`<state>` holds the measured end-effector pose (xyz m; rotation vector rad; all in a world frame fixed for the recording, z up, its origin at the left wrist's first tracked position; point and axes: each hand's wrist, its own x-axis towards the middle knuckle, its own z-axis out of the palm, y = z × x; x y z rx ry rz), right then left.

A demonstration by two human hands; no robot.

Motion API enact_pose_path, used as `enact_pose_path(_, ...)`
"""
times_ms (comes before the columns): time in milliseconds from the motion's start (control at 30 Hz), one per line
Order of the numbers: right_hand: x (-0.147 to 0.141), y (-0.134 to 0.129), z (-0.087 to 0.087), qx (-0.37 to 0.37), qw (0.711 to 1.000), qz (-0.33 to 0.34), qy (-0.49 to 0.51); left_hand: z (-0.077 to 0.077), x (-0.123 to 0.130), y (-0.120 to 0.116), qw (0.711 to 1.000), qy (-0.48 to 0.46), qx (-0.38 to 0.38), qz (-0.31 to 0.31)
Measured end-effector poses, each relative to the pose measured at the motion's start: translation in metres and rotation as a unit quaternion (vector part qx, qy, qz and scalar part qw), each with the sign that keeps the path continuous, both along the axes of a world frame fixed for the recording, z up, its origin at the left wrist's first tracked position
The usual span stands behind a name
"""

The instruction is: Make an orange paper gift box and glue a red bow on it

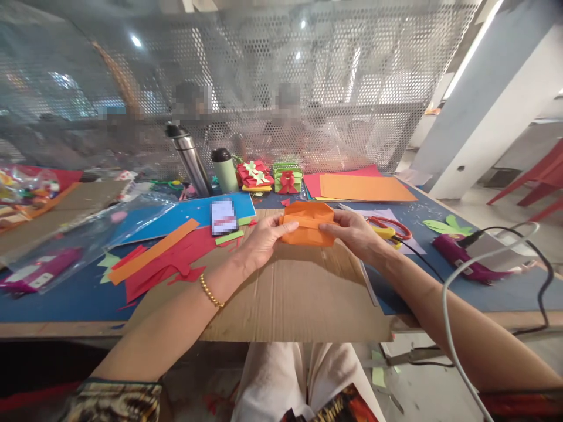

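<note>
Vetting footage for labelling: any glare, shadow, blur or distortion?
Head view: the folded orange paper piece, left hand and right hand look fairly sharp; head view: shadow beneath them on the brown cardboard sheet; head view: bright spots on or through the perforated grey screen; head view: pixelation covers the small rectangular object; head view: the pale square pillar leans, likely wide-angle distortion.

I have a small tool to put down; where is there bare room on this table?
Widest is the cardboard sheet, between the orange paper piece and its near edge. A smaller blue patch borders the left purple packet and the red paper. Behind is crowded: steel flask, green flask, decorated boxes, stacked sheets.
</note>
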<state>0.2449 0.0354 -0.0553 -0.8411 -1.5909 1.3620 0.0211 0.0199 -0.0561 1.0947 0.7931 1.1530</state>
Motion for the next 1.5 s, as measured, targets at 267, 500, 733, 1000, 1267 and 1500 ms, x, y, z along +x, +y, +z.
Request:
enact_pose_path(267, -0.005, 0.001, -0.005, -0.005, 1.000, 0.022, -0.005, 0.000, 0.003, 0.000, 0.999, -0.029, -0.008, 0.021)
enact_pose_path(500, -0.011, -0.011, -0.009, -0.002, 0.993, 0.103, -0.058, 0.015, 0.001, -0.008, 0.998, -0.061, 0.006, 0.035)
enact_pose_path(733, -0.030, -0.023, -0.015, 0.055, 0.997, 0.031, -0.044, 0.013, 0.012, -0.026, 0.997, -0.070, 0.010, 0.032)
enact_pose_path(1000, -0.020, -0.018, -0.009, 0.125, 0.974, 0.036, -0.183, 0.017, -0.001, -0.015, 0.992, 0.074, 0.036, 0.092)
enact_pose_path(1267, -0.011, -0.012, 0.001, 0.138, 0.987, -0.042, -0.072, 0.014, -0.004, -0.017, 0.989, 0.146, 0.029, 0.014)
enact_pose_path(1500, -0.010, -0.016, 0.007, 0.082, 0.996, -0.030, -0.034, 0.015, -0.005, -0.018, 0.993, 0.113, 0.004, -0.020)
